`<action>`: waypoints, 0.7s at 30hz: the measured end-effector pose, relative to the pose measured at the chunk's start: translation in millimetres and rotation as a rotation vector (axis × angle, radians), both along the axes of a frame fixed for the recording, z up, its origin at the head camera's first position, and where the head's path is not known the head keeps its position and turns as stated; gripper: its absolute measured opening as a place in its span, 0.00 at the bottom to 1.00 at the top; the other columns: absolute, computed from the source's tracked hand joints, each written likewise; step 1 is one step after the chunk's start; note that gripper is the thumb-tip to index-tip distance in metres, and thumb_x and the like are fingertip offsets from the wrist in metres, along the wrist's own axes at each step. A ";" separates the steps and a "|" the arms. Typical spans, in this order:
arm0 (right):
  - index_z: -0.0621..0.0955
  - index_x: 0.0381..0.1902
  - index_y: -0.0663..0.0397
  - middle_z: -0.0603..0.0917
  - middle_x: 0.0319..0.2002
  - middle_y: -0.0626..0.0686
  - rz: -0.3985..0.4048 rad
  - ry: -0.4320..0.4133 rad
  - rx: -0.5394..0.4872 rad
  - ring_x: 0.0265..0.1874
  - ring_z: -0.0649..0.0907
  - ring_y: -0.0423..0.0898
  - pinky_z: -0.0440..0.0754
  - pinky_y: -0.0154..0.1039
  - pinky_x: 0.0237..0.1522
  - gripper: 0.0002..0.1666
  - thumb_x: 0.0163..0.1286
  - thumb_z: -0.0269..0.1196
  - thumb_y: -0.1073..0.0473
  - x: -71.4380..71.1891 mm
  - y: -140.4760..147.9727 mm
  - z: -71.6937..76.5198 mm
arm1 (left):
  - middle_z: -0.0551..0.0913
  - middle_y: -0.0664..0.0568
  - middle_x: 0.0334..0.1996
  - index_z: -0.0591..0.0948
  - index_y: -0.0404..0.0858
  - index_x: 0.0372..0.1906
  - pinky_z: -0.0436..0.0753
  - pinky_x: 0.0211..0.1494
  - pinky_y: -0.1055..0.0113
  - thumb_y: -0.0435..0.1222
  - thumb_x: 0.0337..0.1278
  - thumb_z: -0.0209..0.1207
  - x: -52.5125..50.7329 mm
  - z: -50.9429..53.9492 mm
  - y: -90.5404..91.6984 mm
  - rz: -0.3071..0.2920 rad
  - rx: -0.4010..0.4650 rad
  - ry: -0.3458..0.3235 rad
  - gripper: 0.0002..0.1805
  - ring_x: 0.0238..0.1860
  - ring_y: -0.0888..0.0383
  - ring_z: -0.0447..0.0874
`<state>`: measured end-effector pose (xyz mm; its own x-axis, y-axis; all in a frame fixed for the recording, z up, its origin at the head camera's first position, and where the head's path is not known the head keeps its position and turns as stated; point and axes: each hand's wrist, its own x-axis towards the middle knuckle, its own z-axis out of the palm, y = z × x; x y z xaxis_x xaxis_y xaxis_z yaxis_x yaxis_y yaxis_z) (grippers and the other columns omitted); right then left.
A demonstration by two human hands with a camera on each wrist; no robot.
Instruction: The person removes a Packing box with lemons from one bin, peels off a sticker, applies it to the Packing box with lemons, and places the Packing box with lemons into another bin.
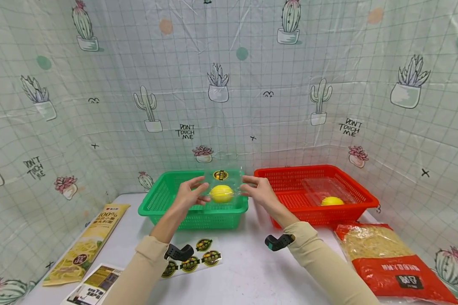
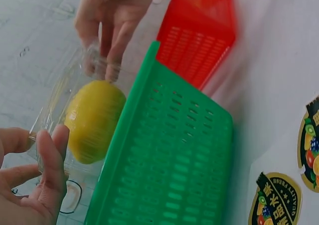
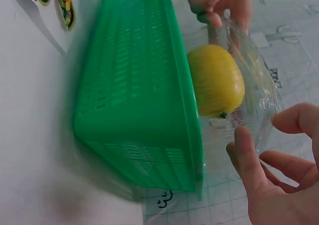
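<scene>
A clear plastic clamshell box (image 1: 234, 176) with one yellow lemon (image 1: 221, 194) inside hangs above the green basket (image 1: 210, 220), near its right end. On the lid is a round black and gold fruit sticker (image 1: 220, 175). My left hand (image 1: 188, 195) grips the box's left end between thumb and fingers. At the opposite end, my right hand (image 1: 260, 191) holds it the same way. The right wrist view shows the lemon (image 3: 217, 80) just beyond the basket's green rim (image 3: 187, 85). Both hands appear at the box's ends in the left wrist view.
To the right, a red basket (image 1: 282, 208) holds another clear box (image 1: 318, 188) with a lemon (image 1: 332, 201). A sticker sheet (image 1: 192, 259) lies in front of the green basket. Noodle packs flank the table: a yellow one (image 1: 87, 245) left, a red one (image 1: 395, 271) right. A printed card (image 1: 95, 286) lies front left.
</scene>
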<state>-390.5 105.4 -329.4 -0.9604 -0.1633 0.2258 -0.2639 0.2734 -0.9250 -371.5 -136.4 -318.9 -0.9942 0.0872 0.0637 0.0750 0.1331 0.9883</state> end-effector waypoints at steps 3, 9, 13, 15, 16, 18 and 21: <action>0.70 0.69 0.62 0.74 0.67 0.63 0.004 -0.017 0.024 0.49 0.87 0.56 0.79 0.48 0.59 0.30 0.70 0.58 0.60 -4.5 -2.5 -1.7 | 0.65 0.38 0.71 0.63 0.40 0.74 0.87 0.38 0.64 0.39 0.71 0.55 -4.9 -2.0 -1.7 0.012 -0.007 -0.003 0.31 0.24 0.63 0.85; 0.67 0.71 0.64 0.69 0.70 0.65 0.054 -0.063 0.043 0.52 0.85 0.58 0.81 0.47 0.57 0.33 0.70 0.59 0.60 -10.1 -6.8 -1.3 | 0.65 0.38 0.70 0.62 0.39 0.75 0.87 0.43 0.59 0.39 0.71 0.54 -12.7 -4.4 -3.1 0.015 -0.039 -0.027 0.31 0.25 0.62 0.86; 0.65 0.71 0.65 0.67 0.72 0.62 0.087 -0.047 0.183 0.58 0.82 0.57 0.78 0.49 0.61 0.42 0.66 0.66 0.53 -12.0 -10.4 -1.8 | 0.65 0.37 0.71 0.61 0.41 0.75 0.87 0.43 0.59 0.39 0.71 0.55 -17.1 -6.1 -4.9 0.019 -0.091 -0.050 0.31 0.25 0.62 0.86; 0.64 0.72 0.64 0.66 0.73 0.60 0.097 -0.022 0.277 0.61 0.80 0.58 0.77 0.50 0.63 0.47 0.63 0.69 0.50 -12.0 -13.4 -2.4 | 0.65 0.36 0.71 0.61 0.41 0.75 0.87 0.43 0.58 0.39 0.71 0.54 -19.2 -6.9 -6.4 0.020 -0.122 -0.057 0.31 0.25 0.62 0.87; 0.63 0.73 0.64 0.65 0.73 0.60 0.098 -0.008 0.315 0.62 0.79 0.58 0.76 0.51 0.63 0.49 0.61 0.71 0.50 -12.6 -15.5 -3.0 | 0.65 0.36 0.71 0.61 0.41 0.75 0.88 0.42 0.58 0.39 0.71 0.54 -20.6 -7.6 -7.1 0.022 -0.134 -0.062 0.31 0.25 0.62 0.87; 0.62 0.73 0.65 0.65 0.73 0.61 0.096 0.019 0.372 0.63 0.78 0.59 0.77 0.51 0.62 0.51 0.59 0.72 0.51 -13.7 -20.1 -4.0 | 0.65 0.35 0.70 0.62 0.40 0.75 0.88 0.40 0.59 0.39 0.71 0.54 -22.8 -9.2 -8.8 0.022 -0.151 -0.066 0.31 0.25 0.61 0.87; 0.64 0.72 0.64 0.68 0.71 0.62 0.054 0.033 0.427 0.60 0.80 0.58 0.80 0.49 0.59 0.51 0.57 0.74 0.51 -15.4 -27.4 -5.4 | 0.66 0.35 0.70 0.63 0.39 0.74 0.88 0.36 0.63 0.38 0.71 0.55 -26.0 -11.3 -11.8 0.024 -0.164 -0.079 0.30 0.25 0.59 0.88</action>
